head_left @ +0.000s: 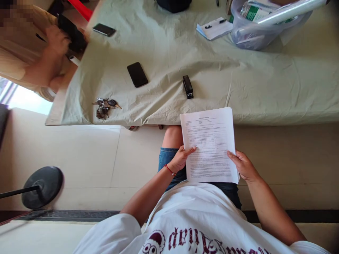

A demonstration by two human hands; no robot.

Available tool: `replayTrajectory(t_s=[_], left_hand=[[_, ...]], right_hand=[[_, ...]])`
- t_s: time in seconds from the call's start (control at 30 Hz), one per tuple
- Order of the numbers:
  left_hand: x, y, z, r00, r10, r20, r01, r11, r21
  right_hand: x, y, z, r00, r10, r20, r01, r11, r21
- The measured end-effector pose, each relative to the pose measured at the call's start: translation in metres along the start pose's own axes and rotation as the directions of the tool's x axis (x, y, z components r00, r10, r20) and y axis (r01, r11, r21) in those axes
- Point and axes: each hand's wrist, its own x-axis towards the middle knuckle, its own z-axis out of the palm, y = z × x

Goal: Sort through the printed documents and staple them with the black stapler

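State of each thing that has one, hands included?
Papers: stacked, printed side up
Left hand: gripping papers
Right hand: gripping papers
Stapler: set down
Keys: bunched
Near phone: flat, dark
Far phone: flat
Tub: filled, uncovered
Cloth: wrinkled

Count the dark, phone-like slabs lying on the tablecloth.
2: a black slab left of the stapler, and a dark slab with a lighter edge near the far left. More could be hidden behind the plastic basket.
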Motion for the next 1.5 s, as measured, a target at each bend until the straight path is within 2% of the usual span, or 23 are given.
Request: replayTrajectory(t_s=[0.1,0.27,0.47,0.63,0.7,0.87,0.97,1.07,1.1,1.13,1.17,1.23,1.27,1.33,1.37,1.43,1.5], left_hand=[[-0.009,-0.003,0.005,0.998,0.003,0.061,-0.006,0.998,0.062],[-0.028,-0.012,0.007,0.987,-0.088,0.134,0.071,0.989,0.130],[-0.035,-0.007,0.008,0.986,-0.081,0.147,0.052,0.981,0.188],[-0.033,-0.003,0.011,0.991,-0.055,0.121,0.034,0.985,0.168],[-0.033,-0.004,0.011,0.992,-0.060,0.111,0.042,0.986,0.159],[-0.037,-0.008,0.011,0.988,-0.085,0.126,0.062,0.983,0.170],[-0.034,-0.004,0.012,0.989,-0.030,0.143,0.008,0.988,0.157],[-0.024,0.001,0.014,0.989,-0.003,0.150,-0.019,0.989,0.149],[-0.019,0.002,0.015,0.989,-0.005,0.148,-0.018,0.988,0.154],[-0.015,0.003,0.016,0.989,-0.009,0.144,-0.014,0.987,0.158],[-0.010,0.003,0.017,0.990,-0.012,0.138,-0.011,0.987,0.160],[-0.002,0.003,0.019,0.991,-0.018,0.130,-0.002,0.988,0.157],[0.000,0.002,0.021,0.991,-0.024,0.131,0.004,0.988,0.154],[0.002,0.002,0.023,0.988,-0.041,0.146,0.018,0.987,0.159],[0.002,0.001,0.024,0.987,-0.049,0.155,0.023,0.986,0.165],[0.000,0.001,0.025,0.983,-0.057,0.174,0.026,0.984,0.175],[-0.003,0.001,0.026,0.982,-0.046,0.184,0.011,0.983,0.185]], right_hand=[[-0.008,0.007,-0.002,1.000,0.001,-0.015,0.000,1.000,0.013],[-0.028,0.018,-0.001,0.998,0.061,-0.030,-0.059,0.995,0.079],[-0.034,0.015,0.000,0.996,0.093,0.011,-0.094,0.989,0.117],[-0.029,0.009,0.000,0.997,0.076,0.034,-0.079,0.991,0.104],[-0.027,0.008,-0.001,0.999,0.052,0.002,-0.052,0.995,0.081],[-0.026,0.009,-0.003,0.977,-0.106,-0.184,0.114,0.993,0.033],[-0.025,0.007,-0.008,0.979,-0.139,-0.148,0.139,0.990,-0.011],[-0.014,-0.004,-0.016,0.963,-0.202,-0.178,0.167,0.967,-0.195],[-0.008,-0.012,-0.018,0.933,-0.275,-0.234,0.197,0.930,-0.309],[0.000,-0.021,-0.020,0.872,-0.390,-0.297,0.233,0.862,-0.450],[0.009,-0.032,-0.021,0.786,-0.525,-0.325,0.267,0.763,-0.589],[0.025,-0.059,-0.017,0.610,-0.760,-0.226,0.318,0.496,-0.808],[0.032,-0.073,-0.012,0.562,-0.818,-0.123,0.321,0.353,-0.879],[0.042,-0.099,0.001,0.553,-0.830,0.079,0.332,0.133,-0.934],[0.046,-0.109,0.008,0.565,-0.812,0.144,0.334,0.066,-0.940],[0.050,-0.122,0.022,0.606,-0.756,0.248,0.343,-0.033,-0.939],[0.052,-0.127,0.031,0.643,-0.694,0.323,0.366,-0.091,-0.926]])
